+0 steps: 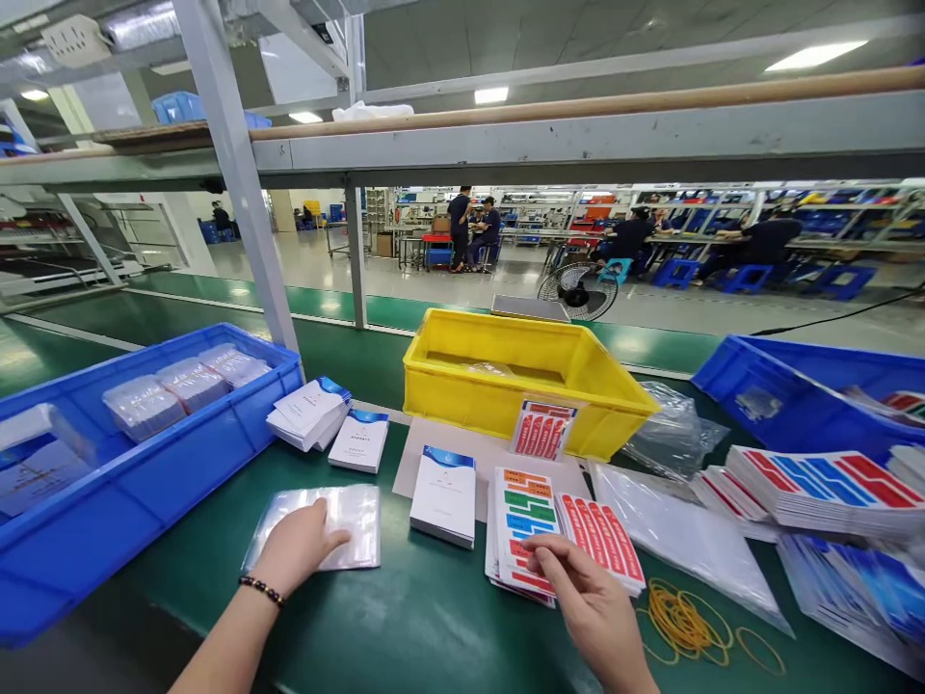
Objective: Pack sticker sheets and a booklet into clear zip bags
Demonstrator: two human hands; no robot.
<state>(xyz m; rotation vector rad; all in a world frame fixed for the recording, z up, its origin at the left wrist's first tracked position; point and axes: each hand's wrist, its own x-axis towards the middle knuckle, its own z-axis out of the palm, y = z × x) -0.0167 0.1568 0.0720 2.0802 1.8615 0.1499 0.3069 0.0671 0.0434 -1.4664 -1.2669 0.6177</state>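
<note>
Lying under left hand, clear plastic sleeves

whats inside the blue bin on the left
The blue bin holds a row of clear-wrapped packs plus a blue-and-white pack at the picture's edge. Anything beneath them is covered.

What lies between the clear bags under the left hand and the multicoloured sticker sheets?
A stack of white booklets with blue tops, as the head view shows.
</note>
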